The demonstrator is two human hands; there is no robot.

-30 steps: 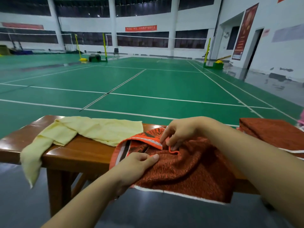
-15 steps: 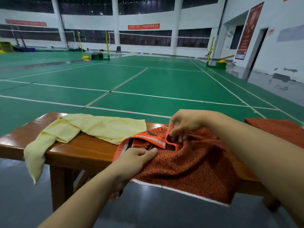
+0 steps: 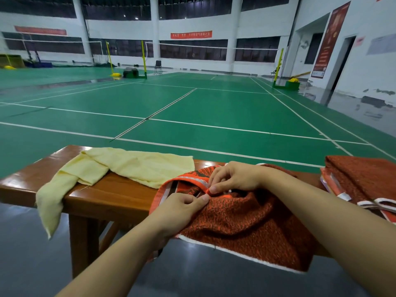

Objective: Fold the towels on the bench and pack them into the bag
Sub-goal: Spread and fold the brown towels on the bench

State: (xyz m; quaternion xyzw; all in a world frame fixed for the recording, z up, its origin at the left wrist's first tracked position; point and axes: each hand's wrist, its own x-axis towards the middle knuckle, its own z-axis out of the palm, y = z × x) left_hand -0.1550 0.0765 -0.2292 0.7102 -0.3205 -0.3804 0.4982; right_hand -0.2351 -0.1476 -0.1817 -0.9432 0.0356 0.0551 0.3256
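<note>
An orange-red towel (image 3: pixel 246 224) with a white hem lies rumpled across the wooden bench (image 3: pixel 111 194) and hangs over its near edge. My left hand (image 3: pixel 182 209) grips a fold of it at the near left. My right hand (image 3: pixel 233 177) pinches the towel's orange border just above, thumb tips of both hands almost touching. A pale yellow towel (image 3: pixel 128 166) lies unfolded on the bench's left part, one end drooping over the front edge. A second orange-red towel (image 3: pixel 364 179) lies bunched at the bench's right end. No bag is in view.
The bench stands at the edge of a green badminton court (image 3: pixel 192 108) with white lines. Grey floor (image 3: pixel 32 254) lies under and in front of the bench. Net posts, a chair and a doorway are far off.
My right hand has come down and nearer with the orange border, meeting my left hand. The left hand has kept its hold on the fold. The view shifted slightly.
</note>
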